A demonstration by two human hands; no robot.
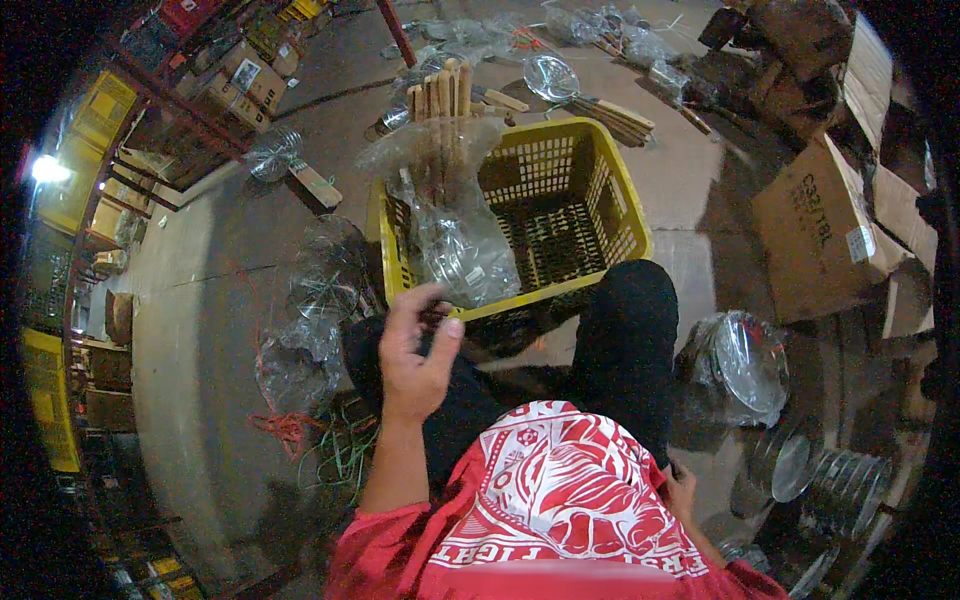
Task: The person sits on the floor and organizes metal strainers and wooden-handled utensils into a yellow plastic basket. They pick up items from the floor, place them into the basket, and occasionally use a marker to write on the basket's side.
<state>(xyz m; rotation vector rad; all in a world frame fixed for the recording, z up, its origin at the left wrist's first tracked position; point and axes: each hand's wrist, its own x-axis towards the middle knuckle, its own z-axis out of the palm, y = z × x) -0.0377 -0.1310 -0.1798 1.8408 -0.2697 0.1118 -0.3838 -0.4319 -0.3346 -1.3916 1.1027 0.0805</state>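
Observation:
My left hand (pixel 415 350) is raised in front of me with fingers loosely spread, just below a clear plastic bag (pixel 462 250) of wire strainers that leans inside a yellow plastic crate (pixel 610 170). Wooden handles (pixel 440 95) stick up from the bag's top. The hand holds nothing that I can see. My right hand (pixel 683 488) is low at my right side, mostly hidden behind my red shirt, near a stack of round metal strainers (pixel 835 490). My black-trousered knees sit against the crate's near edge.
More bagged strainers (pixel 325 270) lie on the concrete floor to the left, with red and green string (pixel 320 440). A bagged metal bowl-like strainer (pixel 745 365) sits right. Cardboard boxes (pixel 820 235) stand at right; shelves with boxes (pixel 230 75) at upper left.

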